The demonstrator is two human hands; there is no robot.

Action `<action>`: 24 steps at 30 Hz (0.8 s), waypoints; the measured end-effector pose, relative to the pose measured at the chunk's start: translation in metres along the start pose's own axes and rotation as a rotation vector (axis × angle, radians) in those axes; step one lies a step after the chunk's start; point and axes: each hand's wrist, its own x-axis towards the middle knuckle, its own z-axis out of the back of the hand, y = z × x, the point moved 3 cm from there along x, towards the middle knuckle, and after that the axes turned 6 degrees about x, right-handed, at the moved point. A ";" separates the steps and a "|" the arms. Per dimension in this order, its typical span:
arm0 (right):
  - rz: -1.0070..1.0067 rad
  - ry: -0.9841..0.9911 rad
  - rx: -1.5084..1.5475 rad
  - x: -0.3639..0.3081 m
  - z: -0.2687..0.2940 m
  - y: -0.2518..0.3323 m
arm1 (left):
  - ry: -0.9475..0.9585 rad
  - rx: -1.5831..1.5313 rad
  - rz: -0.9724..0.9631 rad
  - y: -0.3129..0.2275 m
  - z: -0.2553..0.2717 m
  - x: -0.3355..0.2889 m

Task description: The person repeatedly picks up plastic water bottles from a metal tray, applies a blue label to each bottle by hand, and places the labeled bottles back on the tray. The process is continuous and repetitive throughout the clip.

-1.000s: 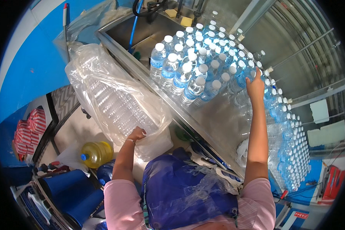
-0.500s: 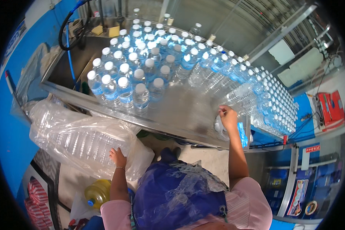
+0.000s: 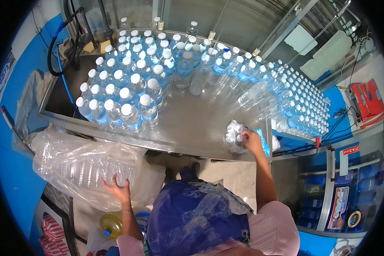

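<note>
Right hand (image 3: 253, 141) curled at small whitish bag (image 3: 232, 131) on desk (image 3: 187, 117), can't tell grip. Left hand (image 3: 120, 190) splayed, empty, at bottle sack (image 3: 72, 164) beside desk.

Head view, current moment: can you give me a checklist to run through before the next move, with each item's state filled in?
1. Right hand at the small clear bag with white contents on the steel counter: ok, the fingers reach it.
2. Right fingers' grip on something: cannot tell, the fingertips are too small to read.
3. Left hand free: ok, fingers spread and no held item visible.
4. Left hand off the large clear plastic sack: cannot tell, it overlaps the sack in view.
5. Front-left bottles capped: ok, white caps on.
6. Blue printed item unobstructed: not ok, the right hand partly covers it.
</note>
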 end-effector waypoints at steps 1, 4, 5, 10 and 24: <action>-0.003 0.019 -0.043 -0.002 -0.005 0.000 | -0.041 -0.071 -0.193 -0.024 0.016 -0.004; -0.029 0.058 -0.110 -0.005 -0.012 -0.004 | 0.086 -0.234 -0.548 -0.108 0.063 -0.020; -0.030 0.076 -0.103 -0.006 -0.013 -0.006 | 0.141 -0.317 -0.686 -0.143 0.071 -0.020; 0.084 0.034 -0.098 -0.007 -0.013 -0.012 | 0.434 -0.243 -0.980 -0.313 0.062 -0.006; 0.040 0.063 0.065 -0.014 -0.005 -0.009 | 0.621 -0.514 -1.082 -0.576 -0.074 -0.024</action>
